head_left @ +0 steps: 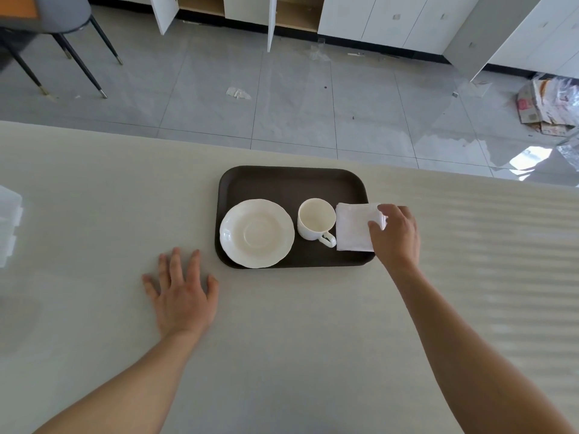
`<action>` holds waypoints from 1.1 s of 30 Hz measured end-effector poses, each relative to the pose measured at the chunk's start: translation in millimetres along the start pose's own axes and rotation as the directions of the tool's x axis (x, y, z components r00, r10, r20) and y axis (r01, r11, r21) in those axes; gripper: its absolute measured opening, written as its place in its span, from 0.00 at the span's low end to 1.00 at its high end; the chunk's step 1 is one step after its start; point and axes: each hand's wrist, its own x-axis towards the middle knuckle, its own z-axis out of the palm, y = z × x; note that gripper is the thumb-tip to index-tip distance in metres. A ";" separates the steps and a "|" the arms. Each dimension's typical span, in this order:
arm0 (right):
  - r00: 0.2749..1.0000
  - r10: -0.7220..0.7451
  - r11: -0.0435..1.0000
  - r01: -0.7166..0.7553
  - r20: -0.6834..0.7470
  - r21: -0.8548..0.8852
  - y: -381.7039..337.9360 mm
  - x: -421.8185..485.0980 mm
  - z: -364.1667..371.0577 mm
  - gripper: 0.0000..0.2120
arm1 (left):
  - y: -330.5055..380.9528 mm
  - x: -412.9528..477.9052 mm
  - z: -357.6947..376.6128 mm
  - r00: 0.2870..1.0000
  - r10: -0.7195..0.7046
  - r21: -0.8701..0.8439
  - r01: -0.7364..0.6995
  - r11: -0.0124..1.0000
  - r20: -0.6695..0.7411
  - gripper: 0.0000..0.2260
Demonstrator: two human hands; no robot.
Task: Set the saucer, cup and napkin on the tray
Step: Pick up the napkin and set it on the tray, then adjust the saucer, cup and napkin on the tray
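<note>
On a dark tray (291, 183) sit a saucer (257, 233) at left and a cup (315, 219) at centre, while the right hand (396, 234) pinches the napkin (352, 228) at the tray's right edge, apparently placing it, and the left hand (181, 289) rests spread flat on the table (94, 198), holding nothing.

There is one camera, worn on the person's head. It looks forward and down from above at the wide pale counter (282, 324), quite near. Farther off, it sees the grey tiled floor (282, 98) and white cupboards (391, 20).
</note>
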 end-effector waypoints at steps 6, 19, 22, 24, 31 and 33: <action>0.963 -0.265 0.961 0.261 0.046 0.087 -62.0 11.3 -14.1 0.06 | 0.0 0.1 -1.5 1.000 -0.004 -0.018 0.004 1.000 0.007 0.27; 0.716 -0.509 0.775 0.623 0.478 -0.107 -157.9 38.5 53.7 0.13 | -1.5 0.8 1.1 1.000 0.002 -0.004 -0.002 1.000 -0.012 0.26; 0.666 -0.474 0.742 0.655 0.576 -0.146 -162.7 44.0 68.3 0.15 | -1.0 0.8 0.9 1.000 0.005 0.015 -0.005 1.000 -0.014 0.26; 0.640 -0.454 0.737 0.661 0.620 -0.143 -163.9 47.7 75.4 0.15 | -0.6 0.7 0.2 1.000 0.002 0.015 -0.001 1.000 -0.014 0.26; 0.578 -0.442 0.704 0.697 0.686 -0.133 -168.7 52.8 89.6 0.14 | 0.7 0.4 -1.9 1.000 0.009 0.020 -0.008 1.000 -0.025 0.26; 0.573 -0.449 0.706 0.698 0.685 -0.122 -169.9 54.6 92.9 0.15 | 0.6 0.6 -1.8 1.000 0.011 0.023 -0.010 1.000 -0.028 0.26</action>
